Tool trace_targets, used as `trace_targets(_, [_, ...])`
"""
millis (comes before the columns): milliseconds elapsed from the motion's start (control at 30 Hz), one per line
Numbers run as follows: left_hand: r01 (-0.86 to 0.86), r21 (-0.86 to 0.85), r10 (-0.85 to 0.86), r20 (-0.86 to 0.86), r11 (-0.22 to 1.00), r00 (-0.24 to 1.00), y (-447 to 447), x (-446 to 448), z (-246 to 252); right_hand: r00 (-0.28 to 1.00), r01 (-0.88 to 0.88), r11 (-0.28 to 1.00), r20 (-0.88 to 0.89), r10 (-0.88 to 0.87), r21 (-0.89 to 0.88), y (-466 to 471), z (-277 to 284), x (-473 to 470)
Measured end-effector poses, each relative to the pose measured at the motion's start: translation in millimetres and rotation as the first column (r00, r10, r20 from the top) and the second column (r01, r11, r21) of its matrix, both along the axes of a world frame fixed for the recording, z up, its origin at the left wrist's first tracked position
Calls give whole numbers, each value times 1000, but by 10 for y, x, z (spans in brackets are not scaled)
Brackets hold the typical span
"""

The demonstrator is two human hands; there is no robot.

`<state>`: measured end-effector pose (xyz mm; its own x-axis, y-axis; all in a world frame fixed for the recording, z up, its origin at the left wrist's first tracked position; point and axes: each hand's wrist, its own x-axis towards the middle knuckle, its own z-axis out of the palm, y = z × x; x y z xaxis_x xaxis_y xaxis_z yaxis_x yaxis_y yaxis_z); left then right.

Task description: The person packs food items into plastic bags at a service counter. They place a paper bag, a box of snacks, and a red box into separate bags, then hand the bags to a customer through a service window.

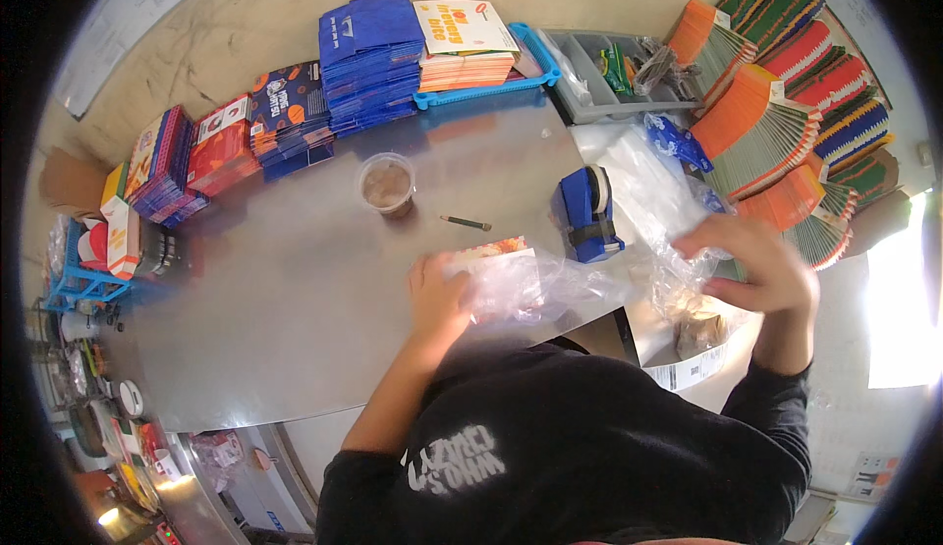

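Note:
My left hand (440,291) grips the left end of a printed card or packet (492,248) near the table's front edge. Clear plastic film (516,287) covers part of it and trails to the right. My right hand (762,265) is raised at the right, blurred, its fingers apart over crumpled clear plastic (681,265); no held thing shows in it. Between the hands, farther back, stands a blue tape dispenser (586,213). A short dark pencil or brush (465,222) lies behind my left hand. A lidded clear plastic cup (387,184) with brownish contents stands behind it.
Stacks of folded blue packaging (372,66) and printed cartons (221,143) line the back edge. A grey divided tray (626,109) holds small packets. Fanned orange-edged paper stacks (759,121) stand at the right. An open cardboard box (689,372) is below the table's right front edge.

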<state>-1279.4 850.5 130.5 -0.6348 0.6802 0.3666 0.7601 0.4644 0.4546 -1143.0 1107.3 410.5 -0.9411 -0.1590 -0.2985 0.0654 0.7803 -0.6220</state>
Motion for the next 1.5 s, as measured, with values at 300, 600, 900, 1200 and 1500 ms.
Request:
trace_targets(300, [-124, 246, -104, 741, 961, 664, -180, 93, -247, 988, -51, 965, -153, 11, -257, -459, -2768, -303])
trace_targets(600, [493, 85, -482, 403, 866, 778, -40, 131, 280, 906, -14, 998, -423, -16, -67, -850, -2464, -298])
trace_targets(900, [743, 260, -583, 785, 617, 210, 433, 305, 321, 908, -405, 742, -143, 393, -534, -354, -1626, -890])
trace_targets(1200, [899, 45, -822, 427, 435, 376, 406, 386, 446, 770, -350, 792, 328, 547, -500, -838, -2790, -1246])
trace_targets(1500, [-65, 575, -413, 656, 815, 632, -51, -269, 678, 497, 337, 752, -571, -654, -567, -1361, -2386, -333])
